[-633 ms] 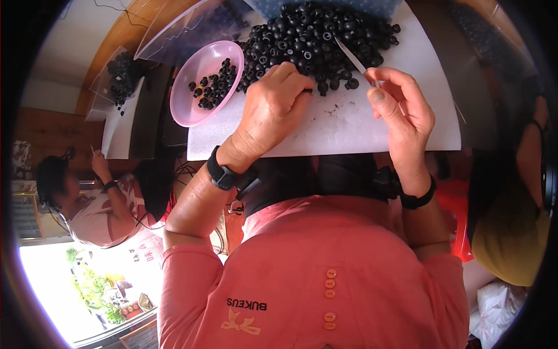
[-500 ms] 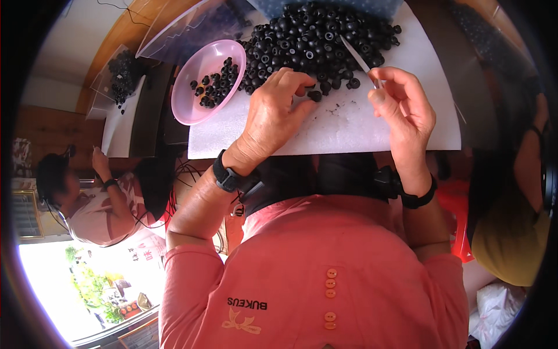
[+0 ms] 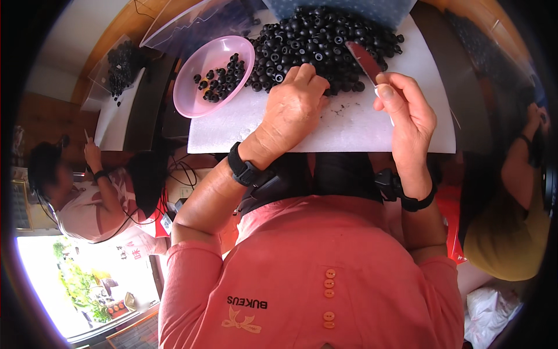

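Note:
My right hand point(image 3: 405, 107) grips a small knife point(image 3: 362, 60) by its pale handle, blade pointing up and left over the pile. A heap of small black round parts point(image 3: 314, 41), several with holes in them, covers the far part of the white mat point(image 3: 232, 131). At the near edge of that heap, my left hand point(image 3: 296, 107) has its fingers curled in, back of the hand upward. Whatever lies inside those fingers is hidden. Left of the heap stands a pink bowl point(image 3: 185, 99) with several of the same black parts in it.
A clear plastic bin point(image 3: 197, 29) stands behind the bowl, and a blue patterned container point(image 3: 343, 7) sits behind the heap. Dark crumbs point(image 3: 340, 109) lie on the mat between my hands. One person point(image 3: 93, 203) works at the left, another point(image 3: 511, 227) at the right.
My left hand has moved right and turned over, its fingertips now hidden along with the black part seen there before. The knife has rotated, showing its blade's broad face.

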The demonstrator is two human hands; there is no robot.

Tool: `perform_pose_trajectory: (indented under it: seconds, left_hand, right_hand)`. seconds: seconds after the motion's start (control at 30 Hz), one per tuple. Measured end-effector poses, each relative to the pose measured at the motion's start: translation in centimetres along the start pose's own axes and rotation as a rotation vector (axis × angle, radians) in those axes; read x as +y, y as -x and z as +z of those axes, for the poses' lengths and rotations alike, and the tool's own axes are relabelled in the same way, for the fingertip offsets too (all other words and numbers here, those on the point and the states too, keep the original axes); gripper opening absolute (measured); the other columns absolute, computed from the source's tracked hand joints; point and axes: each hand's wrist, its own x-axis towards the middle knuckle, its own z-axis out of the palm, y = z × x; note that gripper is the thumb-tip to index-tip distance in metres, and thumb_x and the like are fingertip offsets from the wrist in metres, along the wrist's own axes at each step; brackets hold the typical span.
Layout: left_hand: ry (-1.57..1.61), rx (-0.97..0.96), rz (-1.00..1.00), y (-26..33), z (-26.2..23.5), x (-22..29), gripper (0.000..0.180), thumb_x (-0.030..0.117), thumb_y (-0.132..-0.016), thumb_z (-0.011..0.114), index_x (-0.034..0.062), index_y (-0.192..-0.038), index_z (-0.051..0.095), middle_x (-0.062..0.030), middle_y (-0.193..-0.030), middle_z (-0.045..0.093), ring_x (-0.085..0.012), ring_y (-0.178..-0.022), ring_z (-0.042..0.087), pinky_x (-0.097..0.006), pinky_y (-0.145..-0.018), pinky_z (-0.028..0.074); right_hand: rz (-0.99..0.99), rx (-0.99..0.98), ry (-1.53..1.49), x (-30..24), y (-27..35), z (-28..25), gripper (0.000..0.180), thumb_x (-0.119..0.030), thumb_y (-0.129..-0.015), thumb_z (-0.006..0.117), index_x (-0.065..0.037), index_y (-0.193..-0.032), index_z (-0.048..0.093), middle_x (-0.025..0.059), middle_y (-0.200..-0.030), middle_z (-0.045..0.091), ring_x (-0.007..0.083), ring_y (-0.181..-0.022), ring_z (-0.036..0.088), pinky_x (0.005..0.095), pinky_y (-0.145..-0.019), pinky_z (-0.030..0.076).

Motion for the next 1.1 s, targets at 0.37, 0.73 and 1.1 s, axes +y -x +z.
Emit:
perform_pose_trajectory:
  seconds: [0.37, 0.73, 1.1]
  left_hand:
    - [1.244, -0.050, -0.683, 1.6, -3.2, 2.1, 0.014, 0.003, -0.091, 0.069, 0.0001, -0.105, 0.066, -0.0033, -0.083, 0.065, -0.0088, -0.066, 0.057, -0.021, -0.056, 0.043]
    - [1.535, 0.007, -0.814, 2.3, -2.7, 1.2, 0.013, 0.005, -0.098, 0.059, -0.0033, -0.108, 0.063, -0.0106, -0.091, 0.065, -0.0158, -0.073, 0.061, -0.027, -0.052, 0.046]
    - [1.667, 0.005, -0.883, 2.2, -2.8, 0.5, 0.011, 0.005, -0.099, 0.058, -0.0047, -0.103, 0.060, -0.0119, -0.089, 0.066, -0.0160, -0.072, 0.062, -0.027, -0.052, 0.047]
  right_hand:
    - [0.000, -0.199, 0.162, 0.7, -0.3, 2.6, 0.016, -0.014, -0.092, 0.071, 0.001, -0.094, 0.066, 0.0050, -0.076, 0.070, 0.0060, -0.064, 0.056, 0.0224, -0.056, 0.044]
    - [0.088, -0.215, 0.198, 1.1, -0.8, 3.5, 0.020, -0.017, -0.091, 0.073, 0.001, -0.090, 0.065, 0.0017, -0.064, 0.058, 0.0064, -0.059, 0.050, 0.0234, -0.053, 0.040]
    - [0.114, -0.271, 0.219, 1.2, -0.9, 4.1, 0.023, -0.020, -0.095, 0.068, 0.000, -0.084, 0.065, 0.0009, -0.060, 0.052, 0.0067, -0.055, 0.042, 0.0259, -0.049, 0.033]
